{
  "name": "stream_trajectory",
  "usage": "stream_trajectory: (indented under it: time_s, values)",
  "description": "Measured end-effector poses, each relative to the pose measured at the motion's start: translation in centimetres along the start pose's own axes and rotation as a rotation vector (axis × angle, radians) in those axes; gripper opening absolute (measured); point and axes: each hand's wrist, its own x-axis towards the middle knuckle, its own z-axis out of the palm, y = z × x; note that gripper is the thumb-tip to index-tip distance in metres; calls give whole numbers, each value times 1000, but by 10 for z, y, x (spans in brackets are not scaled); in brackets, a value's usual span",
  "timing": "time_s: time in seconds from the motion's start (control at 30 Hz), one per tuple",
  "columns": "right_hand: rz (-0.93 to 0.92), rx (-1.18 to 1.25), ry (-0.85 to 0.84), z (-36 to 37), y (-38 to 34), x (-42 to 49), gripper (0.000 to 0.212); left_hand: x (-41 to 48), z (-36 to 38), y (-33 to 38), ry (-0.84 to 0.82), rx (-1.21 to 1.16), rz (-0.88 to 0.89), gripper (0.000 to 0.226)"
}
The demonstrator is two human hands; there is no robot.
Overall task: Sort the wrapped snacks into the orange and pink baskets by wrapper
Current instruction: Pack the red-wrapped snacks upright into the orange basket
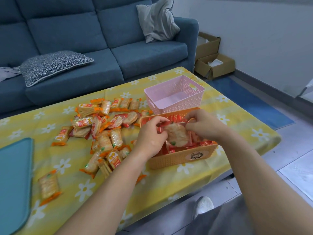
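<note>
Both my hands are over the orange basket (pixel 182 157), which holds several red-wrapped snacks. My left hand (pixel 150 134) and my right hand (pixel 201 123) each pinch an end of one red-wrapped round cracker (pixel 177 134), held just above the snacks in the basket. Behind it stands the pink basket (pixel 174 94), with nothing visible inside. A pile of wrapped snacks (pixel 101 126), mostly orange wrappers with a few red ones, is spread on the yellow flowered tablecloth (pixel 237 119) to the left of the baskets. One orange-wrapped snack (pixel 49 186) lies apart near the front left.
A teal mat (pixel 14 180) lies at the table's left edge. A blue sofa (pixel 94 39) with cushions runs along the far side. Cardboard boxes (pixel 213 63) sit on the floor at the back right. My shoe (pixel 202 205) shows below the table's front edge.
</note>
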Motion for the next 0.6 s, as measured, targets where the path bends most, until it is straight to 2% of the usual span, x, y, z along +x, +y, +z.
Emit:
stream_trajectory:
  time_s: [0.1, 0.2, 0.3, 0.4, 0.5, 0.6]
  values:
    - [-30, -17, -99, 2, 2, -3, 22, 5, 7, -1, -16, -44, -31, 27]
    - [-75, -67, -191, 2, 3, -7, 29, 6, 12, 4, -36, -254, -145, 17]
    - [-80, 7, -175, 2, 3, -8, 31, 8, 12, 8, -68, -351, -150, 15]
    - [-77, -24, -179, 5, 8, -5, 30, 13, 15, 9, -53, -127, -79, 14]
    - [-84, -117, -270, 5, 12, -2, 30, 18, 20, 13, -80, 132, -45, 16]
    - [-120, -198, -126, -10, 14, -1, 17, 21, 21, 26, -168, 305, -28, 17]
